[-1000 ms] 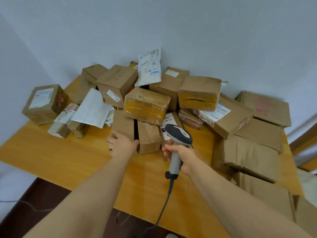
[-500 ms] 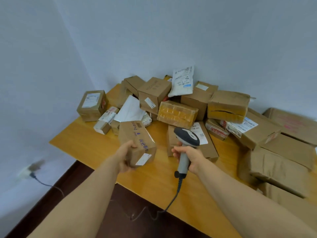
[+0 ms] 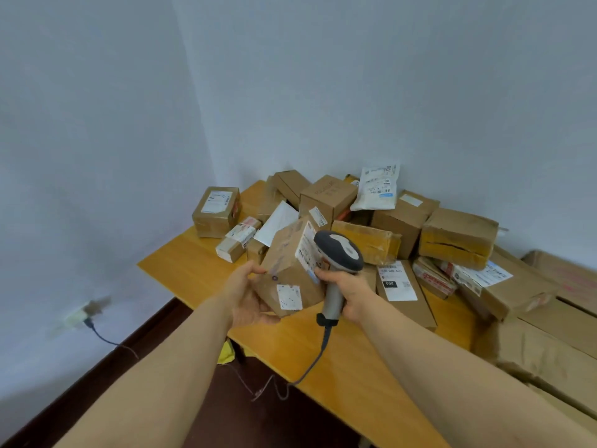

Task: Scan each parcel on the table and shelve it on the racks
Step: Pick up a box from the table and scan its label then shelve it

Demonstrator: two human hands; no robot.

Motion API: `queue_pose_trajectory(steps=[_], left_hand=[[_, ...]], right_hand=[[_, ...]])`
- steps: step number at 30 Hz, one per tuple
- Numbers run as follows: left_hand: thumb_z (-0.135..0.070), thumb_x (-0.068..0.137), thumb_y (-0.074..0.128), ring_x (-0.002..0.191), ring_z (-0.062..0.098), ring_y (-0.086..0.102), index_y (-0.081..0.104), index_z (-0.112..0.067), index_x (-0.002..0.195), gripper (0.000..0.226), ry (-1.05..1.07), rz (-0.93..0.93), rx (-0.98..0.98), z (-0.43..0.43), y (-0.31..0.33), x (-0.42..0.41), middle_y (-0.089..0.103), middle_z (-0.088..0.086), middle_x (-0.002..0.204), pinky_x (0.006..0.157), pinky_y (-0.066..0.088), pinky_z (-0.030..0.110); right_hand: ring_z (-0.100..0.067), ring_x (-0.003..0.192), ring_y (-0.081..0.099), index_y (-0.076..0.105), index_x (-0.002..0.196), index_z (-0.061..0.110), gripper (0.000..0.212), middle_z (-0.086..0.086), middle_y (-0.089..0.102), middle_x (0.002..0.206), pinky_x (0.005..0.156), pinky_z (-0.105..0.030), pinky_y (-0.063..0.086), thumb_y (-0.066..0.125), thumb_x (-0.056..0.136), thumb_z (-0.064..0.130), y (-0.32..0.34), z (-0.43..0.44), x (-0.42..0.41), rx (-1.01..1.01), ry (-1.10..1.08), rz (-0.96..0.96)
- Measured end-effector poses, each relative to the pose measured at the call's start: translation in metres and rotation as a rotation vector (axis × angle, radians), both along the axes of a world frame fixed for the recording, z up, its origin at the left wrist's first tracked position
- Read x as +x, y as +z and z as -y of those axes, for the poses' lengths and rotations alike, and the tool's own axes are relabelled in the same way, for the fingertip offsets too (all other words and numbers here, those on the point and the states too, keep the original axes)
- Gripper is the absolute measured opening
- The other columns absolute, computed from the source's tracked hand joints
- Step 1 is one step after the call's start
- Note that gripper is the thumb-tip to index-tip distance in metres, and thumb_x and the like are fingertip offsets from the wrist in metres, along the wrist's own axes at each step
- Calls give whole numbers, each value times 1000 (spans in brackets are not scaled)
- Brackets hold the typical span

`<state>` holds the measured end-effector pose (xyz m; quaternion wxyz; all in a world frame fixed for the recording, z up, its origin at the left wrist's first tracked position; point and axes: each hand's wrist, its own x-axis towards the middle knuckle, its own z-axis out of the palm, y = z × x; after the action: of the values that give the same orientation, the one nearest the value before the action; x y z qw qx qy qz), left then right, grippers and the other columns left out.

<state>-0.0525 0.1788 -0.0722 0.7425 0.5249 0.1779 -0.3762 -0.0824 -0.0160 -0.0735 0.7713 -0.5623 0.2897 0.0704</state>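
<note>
My left hand (image 3: pixel 247 299) grips a small brown cardboard parcel (image 3: pixel 289 270) from below and holds it tilted above the wooden table (image 3: pixel 190 270). The parcel's white barcode label (image 3: pixel 308 245) faces up and right. My right hand (image 3: pixel 347 291) is closed around the handle of a grey corded barcode scanner (image 3: pixel 337 253). The scanner's head sits right against the label side of the parcel. A heap of several other cardboard parcels (image 3: pixel 387 221) covers the back and right of the table.
A white plastic mailer (image 3: pixel 376 187) leans on the wall atop the heap. A labelled box (image 3: pixel 217 211) stands at the far left corner. Large flat cartons (image 3: pixel 549 318) fill the right. The scanner cable (image 3: pixel 310 367) hangs off the table's front edge. A wall plug (image 3: pixel 80 316) sits low on the left.
My left hand has lifted the small parcel off the table and turned its label toward the scanner. My right hand brought the scanner up against it. The view swung left.
</note>
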Motion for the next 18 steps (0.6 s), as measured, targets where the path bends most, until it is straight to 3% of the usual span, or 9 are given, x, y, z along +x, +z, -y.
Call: queue_pose_trajectory(steps=[2, 5, 8, 11, 13, 16, 18], left_hand=[[-10, 78, 45, 87, 28, 56, 60, -12, 101, 28, 8, 74, 119, -3, 4, 2, 59, 11, 100, 78, 44, 39], [7, 73, 44, 78, 20, 55, 62, -14, 104, 41, -50, 164, 221, -6, 12, 6, 59, 6, 93, 67, 46, 31], [-12, 62, 56, 79, 23, 60, 63, -12, 96, 35, -90, 176, 171, -7, 20, 6, 63, 8, 92, 73, 51, 34], [-31, 64, 79, 100, 25, 64, 60, -15, 116, 58, -189, 206, 157, -3, 27, 5, 69, 8, 108, 84, 53, 39], [-34, 59, 87, 108, 24, 63, 57, -16, 124, 73, -238, 217, 163, 0, 28, 4, 70, 8, 113, 93, 51, 40], [-34, 37, 96, 118, 27, 56, 52, -18, 130, 104, -312, 210, 177, -1, 27, 6, 62, 8, 125, 109, 37, 50], [-30, 40, 93, 125, 32, 46, 45, -25, 133, 105, -356, 204, 182, -3, 28, 7, 49, 6, 134, 108, 26, 64]], right_hand=[[-35, 100, 64, 68, 98, 6, 32, -16, 70, 106, 86, -52, 54, 81, 70, -3, 6, -4, 1, -43, -6, 27], [-37, 102, 65, 66, 89, 10, 33, -18, 70, 108, 88, -58, 52, 81, 67, -9, 13, -7, 3, -60, 9, 60], [-38, 101, 65, 65, 87, 11, 34, -18, 70, 107, 87, -58, 52, 80, 66, -12, 17, -10, 6, -60, 12, 96], [-34, 95, 65, 64, 84, 11, 33, -15, 69, 102, 86, -54, 53, 78, 67, -13, 21, -13, 6, -73, 10, 103], [-33, 92, 64, 64, 86, 11, 33, -15, 69, 103, 80, -50, 55, 78, 68, -13, 25, -15, 5, -79, 16, 109], [-26, 80, 65, 63, 87, 11, 33, -15, 70, 101, 65, -40, 55, 76, 69, -14, 31, -14, 6, -84, 40, 134], [-20, 73, 63, 61, 83, 12, 33, -9, 69, 92, 61, -36, 53, 74, 71, -15, 33, -12, 7, -88, 42, 149]])
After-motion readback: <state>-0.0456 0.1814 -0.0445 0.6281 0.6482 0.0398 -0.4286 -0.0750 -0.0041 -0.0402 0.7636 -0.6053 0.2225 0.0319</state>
